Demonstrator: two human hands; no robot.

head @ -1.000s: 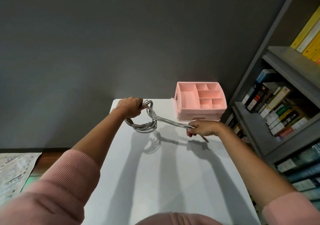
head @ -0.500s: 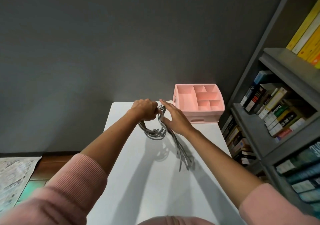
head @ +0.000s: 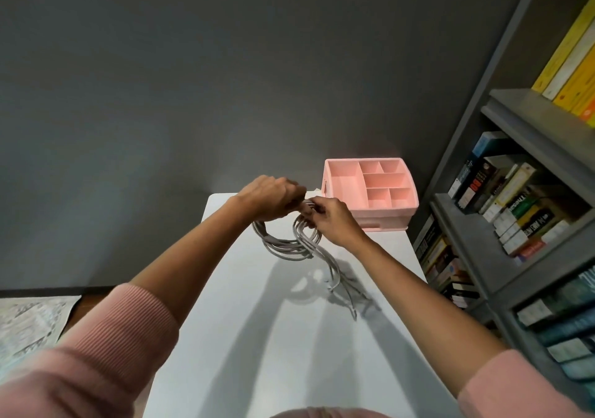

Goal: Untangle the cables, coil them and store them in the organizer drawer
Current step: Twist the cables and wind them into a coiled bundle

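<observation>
Since a moment ago my right hand (head: 331, 221) came up to pinch the thin grey cables (head: 285, 247) beside my left hand (head: 269, 197), which grips their coil above the flat white table (head: 257, 337); I should wrap the tail snugly.

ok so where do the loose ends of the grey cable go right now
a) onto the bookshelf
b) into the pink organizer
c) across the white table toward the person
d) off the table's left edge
c: the loose ends of the grey cable trail from the hands, left hand and right hand, across the white table toward the person; the pink organizer holds no cable.
</observation>
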